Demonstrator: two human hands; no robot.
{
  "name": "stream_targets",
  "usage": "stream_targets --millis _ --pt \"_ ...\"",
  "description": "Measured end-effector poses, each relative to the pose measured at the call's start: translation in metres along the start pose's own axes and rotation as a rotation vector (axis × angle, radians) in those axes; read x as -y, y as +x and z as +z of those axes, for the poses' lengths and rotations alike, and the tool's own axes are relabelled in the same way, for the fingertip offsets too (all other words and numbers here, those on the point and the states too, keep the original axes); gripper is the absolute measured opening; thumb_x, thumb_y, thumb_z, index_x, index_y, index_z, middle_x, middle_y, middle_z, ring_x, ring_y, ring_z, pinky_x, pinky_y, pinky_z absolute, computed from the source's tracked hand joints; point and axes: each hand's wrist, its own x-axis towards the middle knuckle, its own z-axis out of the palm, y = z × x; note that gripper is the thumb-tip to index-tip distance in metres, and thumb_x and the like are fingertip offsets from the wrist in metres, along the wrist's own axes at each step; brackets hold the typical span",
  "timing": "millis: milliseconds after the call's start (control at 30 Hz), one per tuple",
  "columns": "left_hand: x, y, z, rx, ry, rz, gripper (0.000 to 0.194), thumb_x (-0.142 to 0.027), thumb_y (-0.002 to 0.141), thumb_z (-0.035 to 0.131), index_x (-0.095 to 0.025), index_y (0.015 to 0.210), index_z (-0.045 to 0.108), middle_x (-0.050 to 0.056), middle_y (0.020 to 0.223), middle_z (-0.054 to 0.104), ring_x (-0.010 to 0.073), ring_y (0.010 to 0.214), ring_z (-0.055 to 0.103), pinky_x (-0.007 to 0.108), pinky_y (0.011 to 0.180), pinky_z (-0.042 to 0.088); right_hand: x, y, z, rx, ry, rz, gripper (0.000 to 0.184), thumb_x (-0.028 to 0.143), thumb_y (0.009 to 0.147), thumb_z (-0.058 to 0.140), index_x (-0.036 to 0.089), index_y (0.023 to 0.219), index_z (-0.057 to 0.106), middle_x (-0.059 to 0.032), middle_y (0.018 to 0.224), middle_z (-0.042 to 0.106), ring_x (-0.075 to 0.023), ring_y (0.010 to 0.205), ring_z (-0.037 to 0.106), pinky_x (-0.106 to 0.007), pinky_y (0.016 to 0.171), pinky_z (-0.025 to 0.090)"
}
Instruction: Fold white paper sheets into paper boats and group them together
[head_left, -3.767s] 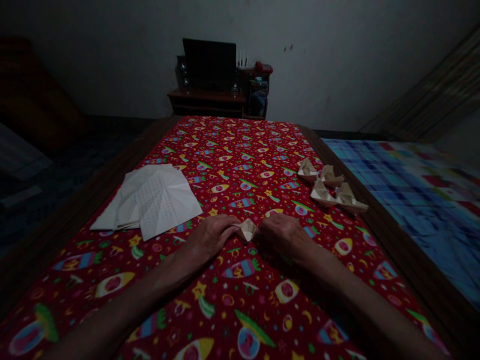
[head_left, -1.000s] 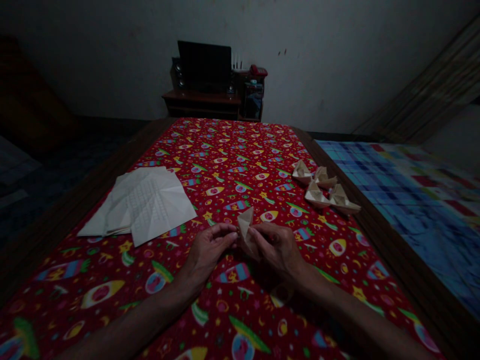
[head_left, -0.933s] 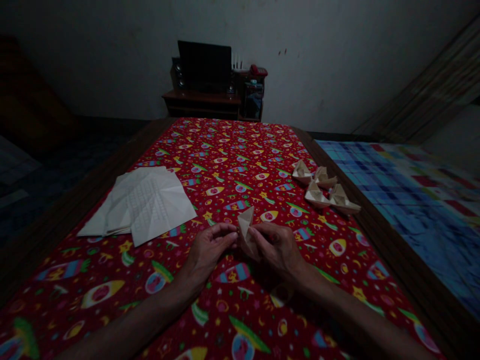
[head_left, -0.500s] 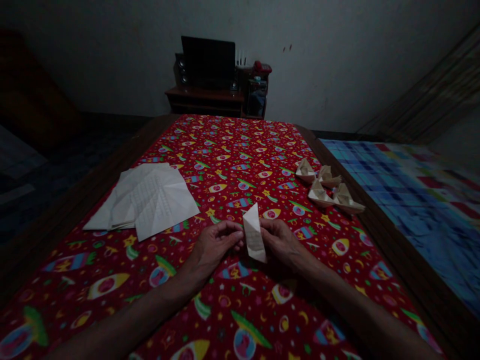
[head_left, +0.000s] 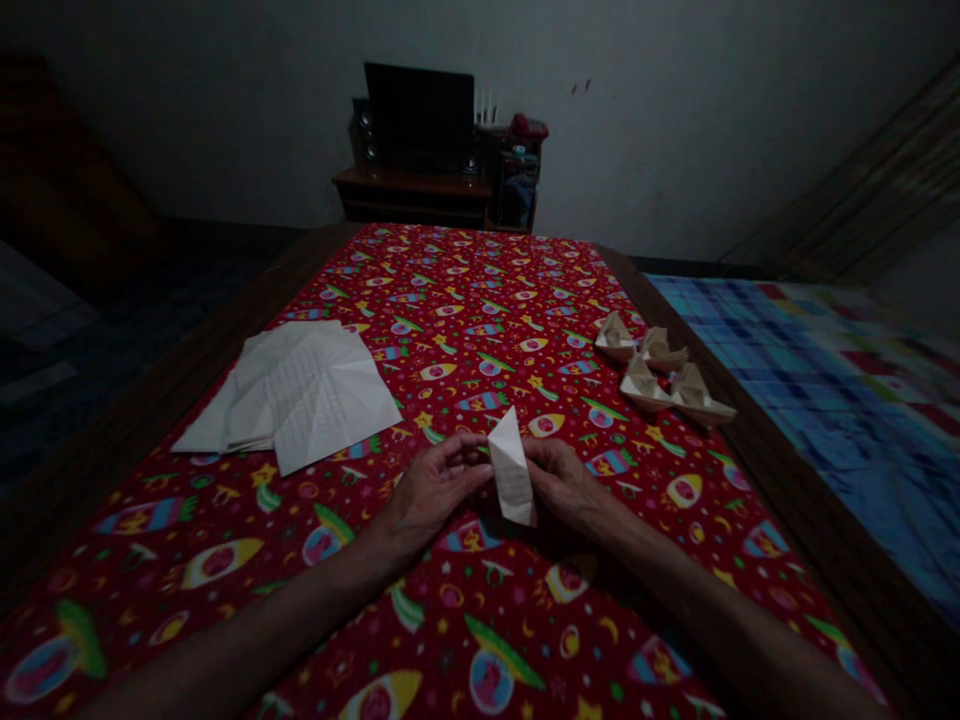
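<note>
A narrow piece of folded paper [head_left: 514, 472], pointed at its top, stands between my hands above the red patterned cloth [head_left: 480, 640]. My right hand [head_left: 562, 478] grips its right side, the fingertips partly hidden behind the paper. On the other side, my left hand [head_left: 442, 485] is closed with thumb and fingertips at the paper's left edge. To the left lies a stack of creased white paper sheets [head_left: 341, 405], some with writing. Several folded paper boats [head_left: 649, 382] sit together at the right.
The cloth covers a raised surface with a dark wooden border [head_left: 780, 500]. Past its far end, a black monitor [head_left: 420, 115] and speakers stand on a wooden desk [head_left: 412, 188], near a red telephone [head_left: 529, 126]. Blue checked fabric [head_left: 750, 340] spreads out at the right.
My left fingers have come closer to the folded paper's left edge. The right hand keeps its grip, and the whole view has shifted slightly.
</note>
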Motion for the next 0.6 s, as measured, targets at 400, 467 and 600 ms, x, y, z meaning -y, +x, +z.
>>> stream_targets --millis 400,467,600 --pt "0.003 0.002 -0.003 -0.013 0.087 0.029 0.039 -0.029 0.062 0.072 -0.015 0.096 0.058 0.003 0.085 0.067 0.0164 0.075 0.065 0.026 0.067 0.052 -0.009 -0.005 -0.004 -0.076 -0.23 -0.079 0.034 0.043 0.085 0.048 0.015 0.069 0.06 0.0023 0.058 0.053 -0.009 0.05 0.046 -0.019 0.046 0.035" --pt "0.006 0.004 -0.004 -0.039 0.094 0.043 0.04 -0.026 0.06 0.07 -0.016 0.096 0.057 0.002 0.082 0.065 0.016 0.074 0.064 0.024 0.062 0.052 -0.006 -0.008 -0.002 -0.119 -0.422 -0.17 0.032 0.035 0.088 0.044 0.016 0.067 0.059 0.0007 0.062 0.056 -0.0104 0.055 0.049 -0.02 0.051 0.037" --pt "0.007 0.007 -0.003 -0.099 0.162 0.121 0.035 -0.017 0.059 0.066 -0.017 0.092 0.056 -0.003 0.073 0.059 0.0108 0.068 0.06 0.02 0.061 0.049 0.0 -0.013 0.002 -0.216 -0.762 -0.388 0.027 0.023 0.088 0.042 0.016 0.068 0.059 -0.0022 0.066 0.058 -0.0115 0.058 0.049 -0.022 0.056 0.036"
